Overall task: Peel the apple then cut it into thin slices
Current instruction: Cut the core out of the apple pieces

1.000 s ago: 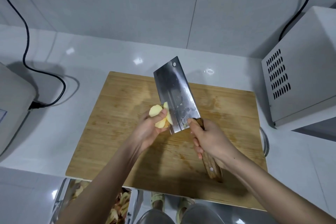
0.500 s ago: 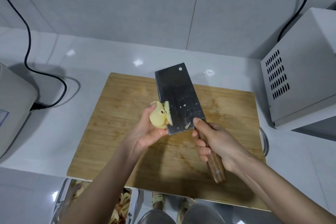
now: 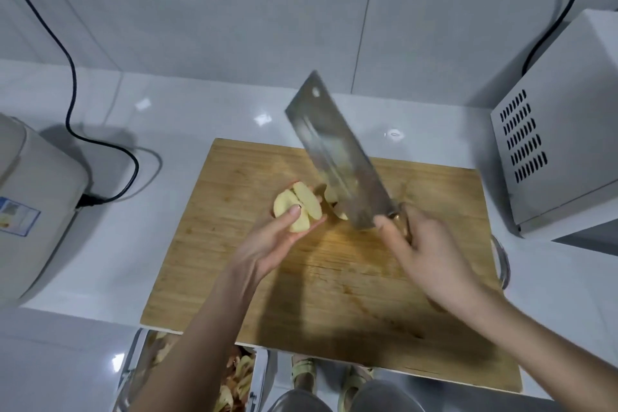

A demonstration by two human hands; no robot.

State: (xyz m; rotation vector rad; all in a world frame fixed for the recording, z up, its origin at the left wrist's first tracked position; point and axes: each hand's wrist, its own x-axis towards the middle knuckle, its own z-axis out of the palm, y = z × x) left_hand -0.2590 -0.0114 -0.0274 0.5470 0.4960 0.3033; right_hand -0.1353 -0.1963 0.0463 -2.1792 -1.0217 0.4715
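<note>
My left hand (image 3: 267,244) holds peeled pale-yellow apple pieces (image 3: 297,207) above the wooden cutting board (image 3: 234,244), thumb on top of them. My right hand (image 3: 424,251) grips the wooden handle of a broad steel cleaver (image 3: 337,157). The blade points up and away to the left, blurred by motion, with its heel just right of the apple. Another small bit of apple (image 3: 339,212) shows beside the blade's lower edge; whether it rests on the board I cannot tell.
A white microwave (image 3: 561,130) stands at the right, a beige appliance (image 3: 36,211) with a black cord (image 3: 72,87) at the left. Below the counter edge a bin (image 3: 234,381) holds apple peels. A round metal rim (image 3: 503,264) peeks past the board's right edge.
The cleaver has swung away from the apple, its tip lifting up and back. My left hand has opened slightly, showing the apple split into pieces.
</note>
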